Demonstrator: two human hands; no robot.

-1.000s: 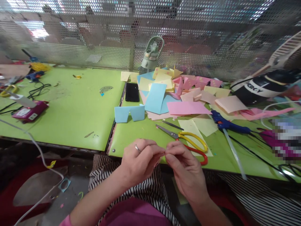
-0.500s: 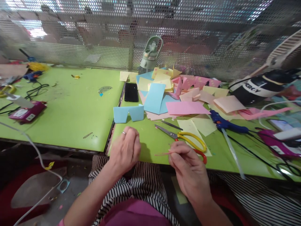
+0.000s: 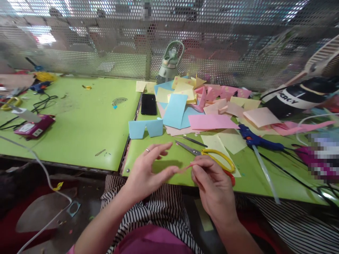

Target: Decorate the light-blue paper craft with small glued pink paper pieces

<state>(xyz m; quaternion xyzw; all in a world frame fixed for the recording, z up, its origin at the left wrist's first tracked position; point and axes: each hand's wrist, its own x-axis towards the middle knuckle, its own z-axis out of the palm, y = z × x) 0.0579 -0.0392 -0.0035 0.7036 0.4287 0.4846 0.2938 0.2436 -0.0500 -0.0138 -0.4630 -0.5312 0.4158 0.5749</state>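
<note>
Between its thumb and fingers my right hand (image 3: pixel 214 187) pinches a thin pink strip (image 3: pixel 188 167), probably paper, whose free end points left. My left hand (image 3: pixel 148 169), with a ring on one finger, is open with fingers spread; its thumb tip is at the strip's free end, and I cannot tell if they touch. Beyond the left hand stands a folded light-blue paper piece (image 3: pixel 136 129) with a notch in its lower edge. Scissors (image 3: pixel 219 157) with yellow and red handles lie behind the right hand, which partly hides them. A slim dark tool (image 3: pixel 196 141) lies beside the blades.
Paper pieces (image 3: pixel 213 121) in several colours are heaped at the back, near a phone (image 3: pixel 148 104) and a green bottle (image 3: pixel 168 68). To the right are a blue glue gun (image 3: pixel 261 141) with a glue stick and a black bottle (image 3: pixel 293 98). A purple power strip (image 3: pixel 35 128) lies left.
My left hand has opened from a closed pose and moved right, its thumb reaching the strip. The right hand still holds the strip, now tilted up toward its fingers.
</note>
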